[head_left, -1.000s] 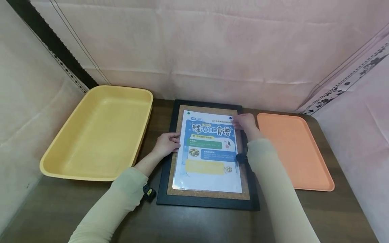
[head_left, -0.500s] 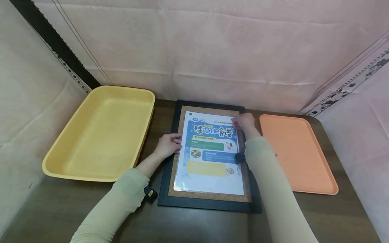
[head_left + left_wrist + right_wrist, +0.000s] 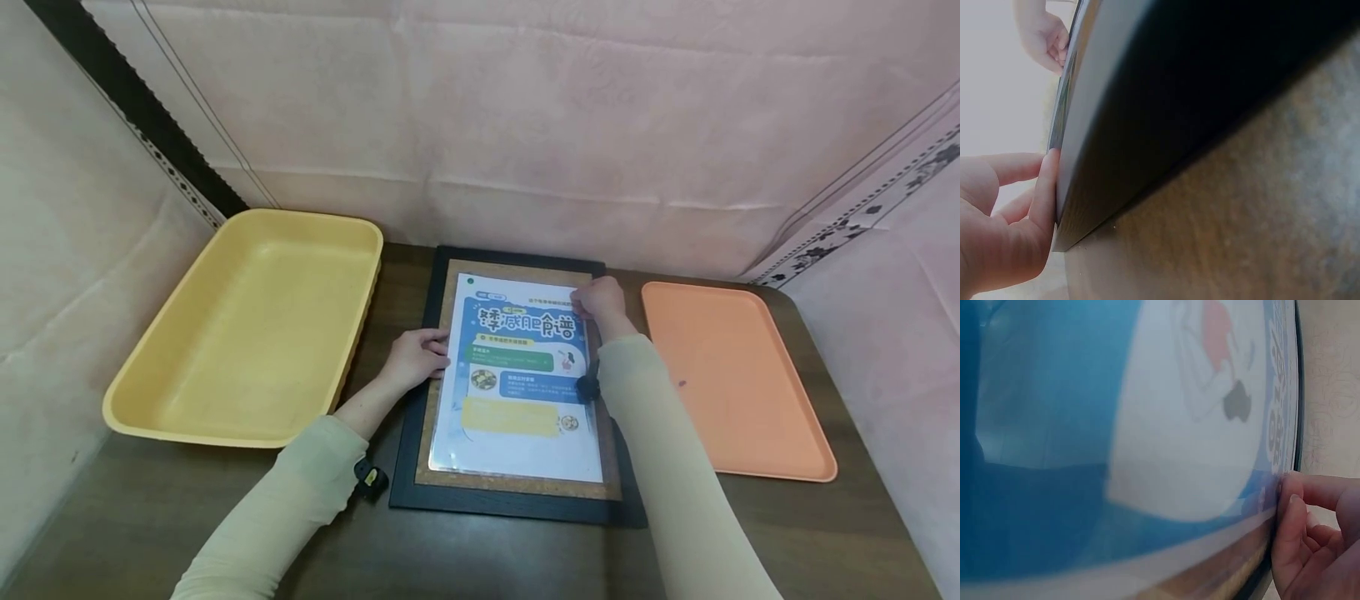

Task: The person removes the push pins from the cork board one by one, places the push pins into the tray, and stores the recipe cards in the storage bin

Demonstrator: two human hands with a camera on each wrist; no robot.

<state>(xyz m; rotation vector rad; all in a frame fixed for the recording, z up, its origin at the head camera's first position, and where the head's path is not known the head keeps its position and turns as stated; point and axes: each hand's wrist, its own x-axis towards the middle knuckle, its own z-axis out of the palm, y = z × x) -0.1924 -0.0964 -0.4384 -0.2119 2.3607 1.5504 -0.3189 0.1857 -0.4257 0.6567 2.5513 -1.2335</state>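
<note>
A glossy blue-and-white printed sheet (image 3: pixel 517 458) lies on a cork board (image 3: pixel 495 481) with a black frame (image 3: pixel 517 512). A green pushpin (image 3: pixel 470 281) sits at the sheet's top left corner. My left hand (image 3: pixel 412 360) rests at the sheet's left edge, its fingers fairly straight against it. At the top right corner my right hand (image 3: pixel 598 302) holds finger and thumb together. In the right wrist view a small dark pushpin (image 3: pixel 1280 483) shows at those fingertips (image 3: pixel 1292 503), mostly hidden by them.
A deep yellow bin (image 3: pixel 240 333) stands left of the board. To the right lies a flat orange tray (image 3: pixel 750 392), bearing a tiny dark object (image 3: pixel 682 383) beside the right sleeve. A pale curtain (image 3: pixel 525 125) closes off the back.
The blue pushpin seen at the right fingertips a second ago is now covered by them. The right forearm has shifted slightly left, baring the tiny object on the tray. The left hand stays put.
</note>
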